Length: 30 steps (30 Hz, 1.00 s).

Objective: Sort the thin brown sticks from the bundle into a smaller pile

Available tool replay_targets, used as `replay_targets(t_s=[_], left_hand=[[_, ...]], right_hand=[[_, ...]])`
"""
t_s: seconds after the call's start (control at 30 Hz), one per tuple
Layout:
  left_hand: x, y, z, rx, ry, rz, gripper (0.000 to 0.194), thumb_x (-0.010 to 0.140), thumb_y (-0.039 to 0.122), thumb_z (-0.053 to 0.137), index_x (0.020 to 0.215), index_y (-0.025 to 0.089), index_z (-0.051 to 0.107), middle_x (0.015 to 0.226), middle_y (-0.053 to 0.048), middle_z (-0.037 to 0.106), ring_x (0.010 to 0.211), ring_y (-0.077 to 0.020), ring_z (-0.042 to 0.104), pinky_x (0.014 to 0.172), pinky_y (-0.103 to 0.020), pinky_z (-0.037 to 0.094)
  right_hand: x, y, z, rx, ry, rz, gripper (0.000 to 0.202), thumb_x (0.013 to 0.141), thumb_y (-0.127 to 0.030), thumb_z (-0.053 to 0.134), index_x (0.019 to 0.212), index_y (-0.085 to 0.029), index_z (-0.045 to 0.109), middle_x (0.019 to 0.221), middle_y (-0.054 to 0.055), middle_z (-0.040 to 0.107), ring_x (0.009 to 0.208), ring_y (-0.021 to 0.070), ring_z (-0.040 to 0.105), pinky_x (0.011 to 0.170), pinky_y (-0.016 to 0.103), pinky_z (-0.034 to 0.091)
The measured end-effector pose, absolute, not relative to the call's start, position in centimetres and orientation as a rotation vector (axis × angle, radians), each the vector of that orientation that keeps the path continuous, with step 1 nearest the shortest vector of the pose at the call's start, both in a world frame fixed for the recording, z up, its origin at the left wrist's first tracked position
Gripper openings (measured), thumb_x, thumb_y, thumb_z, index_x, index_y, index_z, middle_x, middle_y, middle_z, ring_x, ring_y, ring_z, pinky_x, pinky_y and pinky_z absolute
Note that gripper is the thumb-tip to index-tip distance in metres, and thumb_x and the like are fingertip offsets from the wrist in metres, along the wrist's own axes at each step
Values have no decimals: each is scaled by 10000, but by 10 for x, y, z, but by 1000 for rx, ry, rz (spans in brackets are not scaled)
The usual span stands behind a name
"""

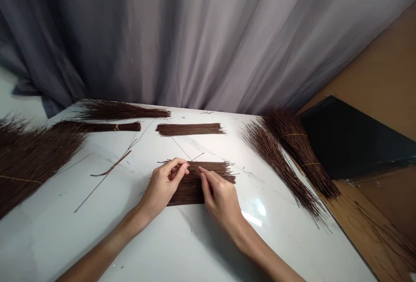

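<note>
A flat layer of thin dark brown twigs (186, 193) lies crosswise on the white table in front of me. Over its left part, my left hand (166, 183) has thumb and forefinger pinched together. My right hand (221, 191) is closed in a similar pinch above the layer's right part, fingertips a short gap from the left ones. What either pinch holds is too fine to make out. Just beyond the left fingertips, a thin loose twig (181, 148) slants to a V with another short piece.
A neat twig bundle (190, 129) lies farther back. Bushy bundles (125, 110) stand at the left, including a large one (35, 160) and a tied one (128, 126). A split strip (113, 165) lies nearby. More bundles (281, 165) line the right edge, before a black panel (357, 139). A grey curtain (195, 34) hangs behind.
</note>
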<state>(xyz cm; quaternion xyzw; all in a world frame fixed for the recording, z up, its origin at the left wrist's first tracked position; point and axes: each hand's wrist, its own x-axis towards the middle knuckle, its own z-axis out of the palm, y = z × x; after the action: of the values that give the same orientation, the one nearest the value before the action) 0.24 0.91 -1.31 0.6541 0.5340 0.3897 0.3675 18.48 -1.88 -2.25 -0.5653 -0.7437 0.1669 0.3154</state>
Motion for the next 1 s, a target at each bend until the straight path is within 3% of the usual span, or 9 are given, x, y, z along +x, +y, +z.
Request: replay_targets(t_s=[0.13, 0.3, 0.6, 0.7, 0.8, 1.0], left_hand=[[5, 10, -11, 1584, 1309, 1022, 247, 998, 434, 562, 901, 227, 656, 783, 14, 685, 766, -173, 641, 728, -246, 467], [9, 12, -12, 1533, 1241, 1056, 278, 1003, 443, 555, 863, 219, 642, 683, 29, 586, 758, -174, 613, 767, -255, 453], [9, 16, -14, 1503, 1224, 1061, 270, 983, 452, 577, 879, 211, 635, 619, 56, 483, 623, -145, 491, 683, -255, 411], [9, 15, -10, 1502, 1187, 1069, 271, 991, 438, 564, 854, 210, 617, 654, 47, 502, 669, -147, 515, 722, -252, 425], [6, 15, -6, 1492, 1171, 1072, 274, 988, 422, 563, 821, 208, 606, 717, 26, 551, 729, -157, 554, 747, -253, 445], [0, 15, 4, 1479, 1196, 1068, 283, 975, 427, 568, 805, 207, 620, 703, 24, 535, 646, -142, 500, 623, -244, 407]], right_hand=[[184, -19, -22, -1491, -1971, 459, 359, 1050, -260, 394, 1234, -188, 693, 1114, 109, 769, 937, 265, 755, 781, 357, 566], [181, -21, -20, -1495, -1986, 490, 354, 1048, -246, 389, 1221, -208, 696, 1128, 88, 774, 945, 273, 761, 750, 352, 553], [180, -21, -23, -1492, -1983, 523, 333, 1054, -258, 396, 1207, -204, 687, 1111, 108, 768, 949, 278, 749, 769, 352, 524], [181, -21, -18, -1413, -1959, 661, 328, 1068, -291, 385, 1115, -216, 701, 1017, 78, 760, 887, 239, 723, 757, 327, 496], [182, -19, -12, -1305, -1884, 966, 367, 1081, -368, 376, 978, -214, 692, 788, 21, 679, 707, 174, 630, 658, 285, 439], [186, -14, -10, -1217, -1504, 1377, 330, 1011, -513, 524, 926, -199, 580, 652, -44, 537, 567, 118, 465, 544, 247, 341]])
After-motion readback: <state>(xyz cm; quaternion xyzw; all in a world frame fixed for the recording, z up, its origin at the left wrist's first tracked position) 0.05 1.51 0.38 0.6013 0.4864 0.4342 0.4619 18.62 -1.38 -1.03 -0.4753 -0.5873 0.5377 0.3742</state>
